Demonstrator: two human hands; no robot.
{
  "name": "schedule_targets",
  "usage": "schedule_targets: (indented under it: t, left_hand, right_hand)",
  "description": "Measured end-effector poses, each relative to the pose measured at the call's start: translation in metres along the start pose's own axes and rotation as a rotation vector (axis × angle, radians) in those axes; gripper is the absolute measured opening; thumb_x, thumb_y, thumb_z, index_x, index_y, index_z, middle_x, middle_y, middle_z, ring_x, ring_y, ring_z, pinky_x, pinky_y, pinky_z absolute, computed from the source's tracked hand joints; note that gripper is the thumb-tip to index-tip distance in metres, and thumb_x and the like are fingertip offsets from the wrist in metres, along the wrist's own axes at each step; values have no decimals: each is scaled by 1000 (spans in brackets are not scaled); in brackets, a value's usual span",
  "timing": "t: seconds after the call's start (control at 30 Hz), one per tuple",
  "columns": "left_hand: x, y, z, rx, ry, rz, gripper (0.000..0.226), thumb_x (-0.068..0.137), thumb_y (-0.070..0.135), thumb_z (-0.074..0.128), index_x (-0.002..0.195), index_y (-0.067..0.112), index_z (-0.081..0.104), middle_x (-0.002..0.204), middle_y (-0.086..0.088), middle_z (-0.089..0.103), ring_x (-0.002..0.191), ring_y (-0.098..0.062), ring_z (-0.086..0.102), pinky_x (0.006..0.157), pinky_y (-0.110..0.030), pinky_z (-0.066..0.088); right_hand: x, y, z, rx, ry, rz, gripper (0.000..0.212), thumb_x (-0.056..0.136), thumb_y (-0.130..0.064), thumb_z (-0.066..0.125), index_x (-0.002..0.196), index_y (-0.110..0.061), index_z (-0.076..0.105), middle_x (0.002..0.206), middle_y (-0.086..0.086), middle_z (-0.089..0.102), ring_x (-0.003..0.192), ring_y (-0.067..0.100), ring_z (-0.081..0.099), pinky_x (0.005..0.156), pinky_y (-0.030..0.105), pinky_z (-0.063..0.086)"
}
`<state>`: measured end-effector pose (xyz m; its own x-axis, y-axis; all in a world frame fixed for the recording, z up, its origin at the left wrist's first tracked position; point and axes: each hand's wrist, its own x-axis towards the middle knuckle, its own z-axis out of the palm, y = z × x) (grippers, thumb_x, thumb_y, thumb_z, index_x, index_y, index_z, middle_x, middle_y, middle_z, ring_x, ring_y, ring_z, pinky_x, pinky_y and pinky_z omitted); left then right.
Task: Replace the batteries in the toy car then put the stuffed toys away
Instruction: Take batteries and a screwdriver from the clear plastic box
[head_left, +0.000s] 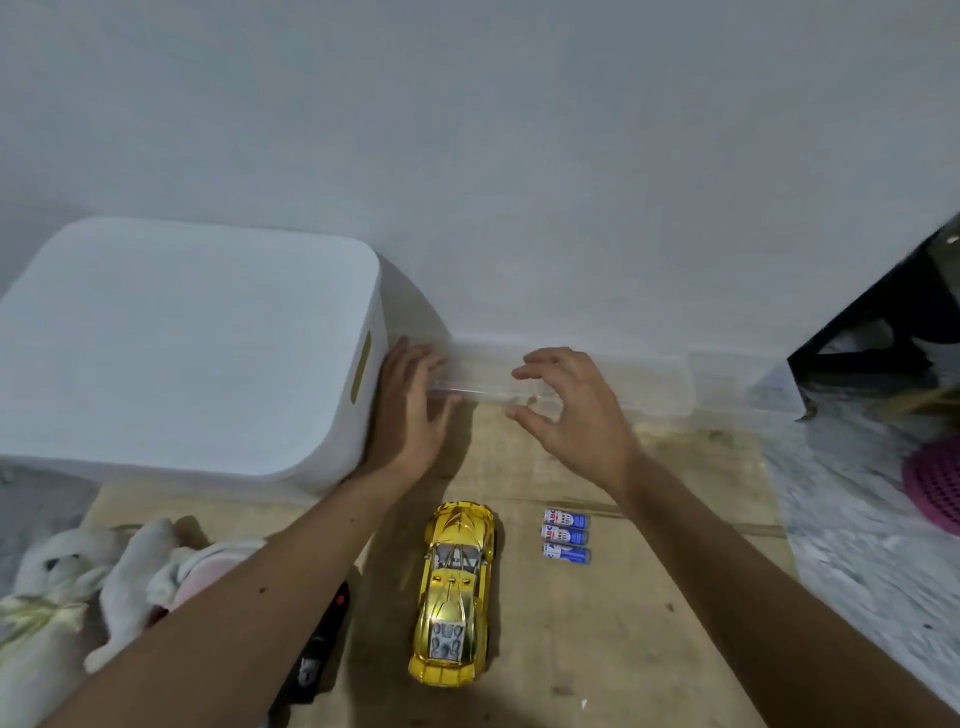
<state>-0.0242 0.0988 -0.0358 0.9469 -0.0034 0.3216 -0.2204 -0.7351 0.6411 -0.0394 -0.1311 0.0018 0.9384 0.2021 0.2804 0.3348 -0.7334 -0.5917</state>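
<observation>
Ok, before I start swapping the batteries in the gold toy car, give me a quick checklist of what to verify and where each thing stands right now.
1. Shiny gold toy car within reach: ok, it lies on the brown cardboard sheet between the forearms.
2. Fresh cells ready: ok, three blue and white batteries lie side by side, right of the car.
3. Hands free: ok, left hand and right hand hold nothing, both near the clear plastic box.
4. Battery hatch exposed: not ok, the car sits wheels down.
5. Screwdriver at hand: cannot tell, none in view.
6. White stuffed toys clear of the work spot: ok, off to the left.
</observation>
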Motion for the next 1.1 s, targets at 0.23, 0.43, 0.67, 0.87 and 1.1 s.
schedule_targets:
  t: [0.23,0.43,0.67,0.87,1.1]
  left_hand:
    - [1,-6,6,-29,47,36,32,90,2,79,121,9,70,136,-10,66,144,-28,47,121,-29,28]
    - [0,-7,8,-41,98,63,21,94,6,77,115,7,72,130,-10,69,143,-31,48,121,-11,19]
    - [2,-6,8,-38,128,90,17,99,11,71,116,8,71,133,-9,68,148,-28,44,124,-20,25]
    - [12,4,3,-32,162,91,22,101,10,69,122,7,70,132,-7,67,144,-27,49,121,-14,24]
    - [15,4,4,-46,154,68,25,95,8,76,119,10,69,125,-6,68,141,-27,49,119,-13,26]
  right_hand:
    - [28,10,23,-106,-124,18,46,82,-23,86,126,-17,71,143,2,62,136,24,51,115,42,42]
    - [25,20,29,-90,-13,-26,31,84,-23,86,113,-17,77,130,0,72,129,23,59,109,38,46]
    - [17,21,30,21,124,-32,25,91,-25,81,112,-14,77,128,-1,74,135,17,59,111,30,45]
    - [21,14,27,164,176,31,27,92,-27,79,117,-16,77,123,-3,75,131,14,61,112,29,46]
    - [25,19,26,144,183,35,22,90,-28,82,109,-19,77,110,-5,73,110,16,66,97,33,52]
